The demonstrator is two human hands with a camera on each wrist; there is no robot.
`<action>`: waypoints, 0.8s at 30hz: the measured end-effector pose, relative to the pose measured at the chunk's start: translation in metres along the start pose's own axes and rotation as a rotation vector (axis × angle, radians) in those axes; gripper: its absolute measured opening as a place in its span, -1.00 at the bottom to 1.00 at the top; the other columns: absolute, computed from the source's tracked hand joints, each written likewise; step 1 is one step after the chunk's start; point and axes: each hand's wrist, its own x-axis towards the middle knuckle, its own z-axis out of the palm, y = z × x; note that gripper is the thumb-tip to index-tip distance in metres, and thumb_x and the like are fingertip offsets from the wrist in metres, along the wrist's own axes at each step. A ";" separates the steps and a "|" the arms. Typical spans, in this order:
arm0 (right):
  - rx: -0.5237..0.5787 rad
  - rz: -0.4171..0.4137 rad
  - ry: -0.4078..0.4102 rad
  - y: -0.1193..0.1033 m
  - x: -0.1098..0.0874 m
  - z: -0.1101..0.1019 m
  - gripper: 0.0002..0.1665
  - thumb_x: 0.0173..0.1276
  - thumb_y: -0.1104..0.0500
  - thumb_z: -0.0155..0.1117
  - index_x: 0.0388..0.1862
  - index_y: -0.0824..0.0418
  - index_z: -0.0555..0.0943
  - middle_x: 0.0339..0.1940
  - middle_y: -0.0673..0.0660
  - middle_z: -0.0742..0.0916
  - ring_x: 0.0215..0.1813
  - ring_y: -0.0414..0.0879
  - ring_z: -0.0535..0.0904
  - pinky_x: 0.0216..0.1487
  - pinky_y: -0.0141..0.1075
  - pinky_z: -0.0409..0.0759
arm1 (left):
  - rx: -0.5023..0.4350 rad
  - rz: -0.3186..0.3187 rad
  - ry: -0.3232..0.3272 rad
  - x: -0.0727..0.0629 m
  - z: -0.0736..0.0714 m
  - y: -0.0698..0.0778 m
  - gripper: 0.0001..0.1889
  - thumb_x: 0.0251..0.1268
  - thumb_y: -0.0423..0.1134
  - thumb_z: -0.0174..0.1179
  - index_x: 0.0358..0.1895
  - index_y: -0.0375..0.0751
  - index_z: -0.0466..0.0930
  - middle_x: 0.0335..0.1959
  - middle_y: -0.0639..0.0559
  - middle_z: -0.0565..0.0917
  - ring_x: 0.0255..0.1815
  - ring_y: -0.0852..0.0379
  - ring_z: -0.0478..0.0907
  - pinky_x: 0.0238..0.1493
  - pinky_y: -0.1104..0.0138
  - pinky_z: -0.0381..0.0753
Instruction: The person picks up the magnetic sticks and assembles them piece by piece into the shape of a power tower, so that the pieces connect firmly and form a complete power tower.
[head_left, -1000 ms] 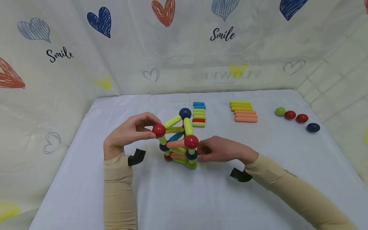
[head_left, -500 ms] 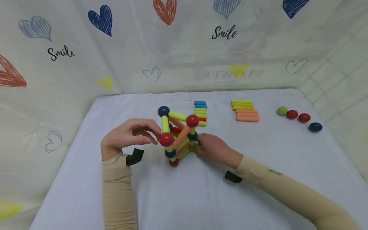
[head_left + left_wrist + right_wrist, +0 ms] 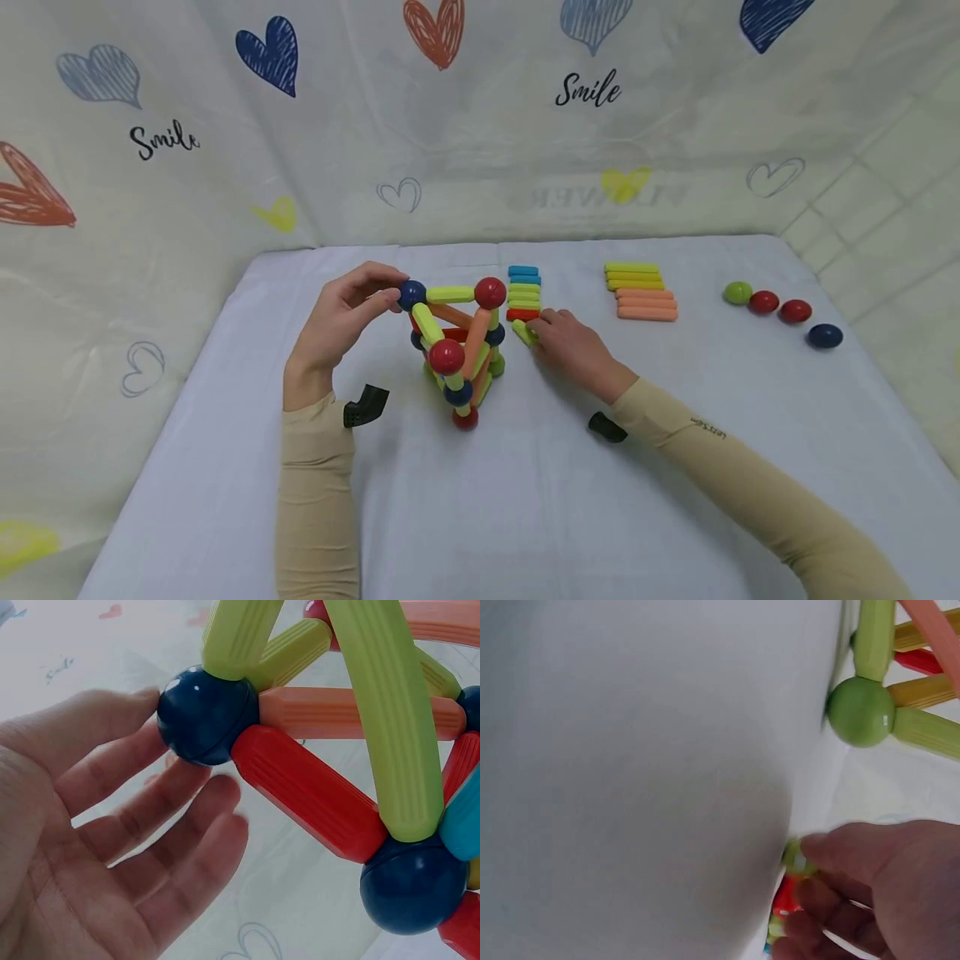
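A tower of magnetic rods and balls (image 3: 476, 342) stands upright on the white cloth, with dark blue and red balls at its top corners. My left hand (image 3: 322, 333) pinches the dark blue ball (image 3: 206, 716) at the top left corner between thumb and fingers; its other fingers spread beneath. To the right of the tower, my right hand (image 3: 581, 354) reaches over the cloth and pinches a short green magnetic rod (image 3: 522, 333). That rod lies slanted at the near end of a column of short rods (image 3: 524, 287), beside a red one (image 3: 786, 894). The right fingertips partly cover it.
Longer yellow-green rods (image 3: 632, 273) and orange rods (image 3: 647, 305) lie side by side at the back right. Further right are a green ball (image 3: 737, 292), two red balls (image 3: 763, 302) and a dark blue ball (image 3: 825, 336). A printed curtain (image 3: 480, 125) hangs behind the table.
The tower has turned on the spot, bringing other corners forward. My left hand has shifted from a red ball to a blue one. My right hand has left the tower for the green rod.
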 end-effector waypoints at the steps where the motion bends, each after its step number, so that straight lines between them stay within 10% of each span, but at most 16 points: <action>1: 0.014 0.001 -0.014 0.000 0.000 0.001 -0.68 0.25 0.26 0.39 -0.02 0.29 0.64 -0.13 0.20 0.61 -0.12 0.06 0.51 -0.10 -0.19 0.65 | -0.010 -0.005 -0.017 0.000 -0.001 -0.001 -0.75 0.41 -0.39 0.13 0.09 -0.36 0.55 0.00 -0.17 0.58 -0.11 -0.05 0.59 0.05 0.29 0.61; 10: 0.176 -0.005 -0.080 -0.012 0.002 0.006 -0.33 0.27 0.09 0.41 0.29 0.30 0.44 0.02 0.23 0.59 0.00 0.06 0.54 0.04 -0.12 0.62 | -0.016 -0.044 -0.042 0.000 0.002 0.000 -0.71 0.40 -0.36 0.16 0.14 -0.30 0.53 0.07 -0.18 0.55 -0.06 -0.08 0.60 0.05 0.26 0.62; 24: 0.122 0.009 -0.091 -0.008 0.007 0.002 -0.76 0.26 0.19 0.39 -0.12 0.25 0.65 -0.25 0.11 0.68 -0.19 -0.01 0.56 -0.04 -0.20 0.62 | -0.001 -0.047 -0.037 0.000 0.001 0.000 -0.71 0.41 -0.35 0.15 0.13 -0.31 0.53 0.05 -0.18 0.55 -0.11 -0.07 0.61 0.05 0.27 0.62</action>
